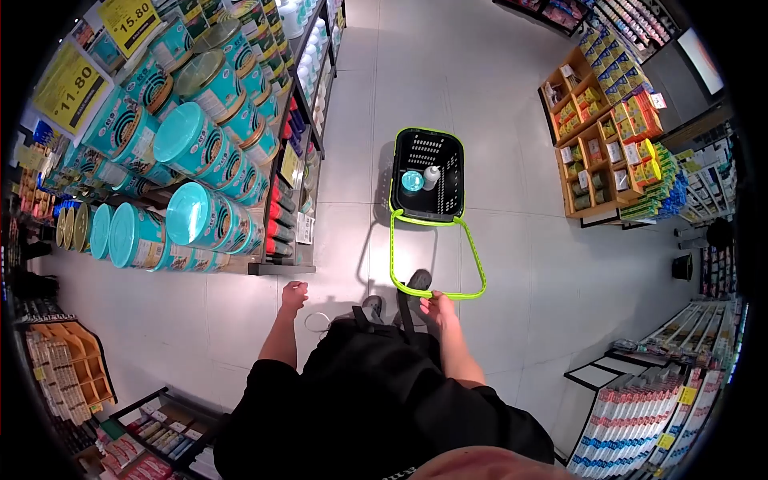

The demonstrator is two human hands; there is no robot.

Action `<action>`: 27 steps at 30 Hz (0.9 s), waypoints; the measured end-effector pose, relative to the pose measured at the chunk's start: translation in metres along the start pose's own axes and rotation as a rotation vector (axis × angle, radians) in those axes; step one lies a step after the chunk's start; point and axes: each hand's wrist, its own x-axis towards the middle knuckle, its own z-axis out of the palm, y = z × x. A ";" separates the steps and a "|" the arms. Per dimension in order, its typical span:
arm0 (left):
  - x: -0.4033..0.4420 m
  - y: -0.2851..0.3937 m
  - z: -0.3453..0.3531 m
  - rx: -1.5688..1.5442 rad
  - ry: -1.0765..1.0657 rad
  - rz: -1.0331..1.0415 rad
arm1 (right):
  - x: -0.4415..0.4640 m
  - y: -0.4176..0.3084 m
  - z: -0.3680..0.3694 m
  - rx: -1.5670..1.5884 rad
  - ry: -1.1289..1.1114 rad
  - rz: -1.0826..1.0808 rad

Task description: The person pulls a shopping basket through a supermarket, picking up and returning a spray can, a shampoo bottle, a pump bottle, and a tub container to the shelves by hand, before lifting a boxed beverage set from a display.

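Observation:
A black basket [430, 210] with a bright green rim stands on the floor ahead of me. Inside it lie a round teal-lidded tub [412, 182] and a white bottle [431, 177]. The basket's long green handle [482, 272] is tilted toward me, and my right hand [437, 308] has its fingers closed on the handle's end. To the left, my left hand [294, 296] hangs in the air below the shelf corner, its fingers curled with nothing visible in them.
Shelves of teal tubs [192, 216] with yellow price signs [72, 88] rise on the left, their dark corner [280, 270] near my left hand. Wooden bins [592, 160] stand at the right. More racks [640, 416] are at lower right; my shoes [419, 279] are on grey floor.

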 end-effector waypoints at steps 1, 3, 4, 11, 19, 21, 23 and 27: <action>0.003 0.004 -0.003 0.008 0.005 -0.085 | 0.012 -0.011 0.006 0.028 -0.022 0.009; 0.005 0.004 -0.007 0.033 0.054 -0.225 | 0.033 -0.039 0.022 0.066 -0.016 0.028; 0.009 0.001 -0.006 0.043 0.077 -0.291 | 0.042 -0.056 0.031 0.075 0.014 0.037; 0.002 0.008 0.040 -0.198 0.139 -0.519 | 0.099 -0.195 0.078 0.127 -0.180 0.071; 0.052 0.173 0.138 -0.143 0.140 -0.289 | 0.159 -0.359 0.148 -0.063 -0.211 0.031; 0.062 0.224 0.159 -0.137 0.157 -0.209 | 0.170 -0.394 0.163 -0.141 -0.174 0.023; 0.082 0.254 0.176 -0.113 0.161 -0.171 | 0.183 -0.422 0.176 -0.228 -0.143 0.017; 0.112 0.300 0.205 -0.113 0.137 -0.232 | 0.227 -0.472 0.187 -0.165 -0.175 0.001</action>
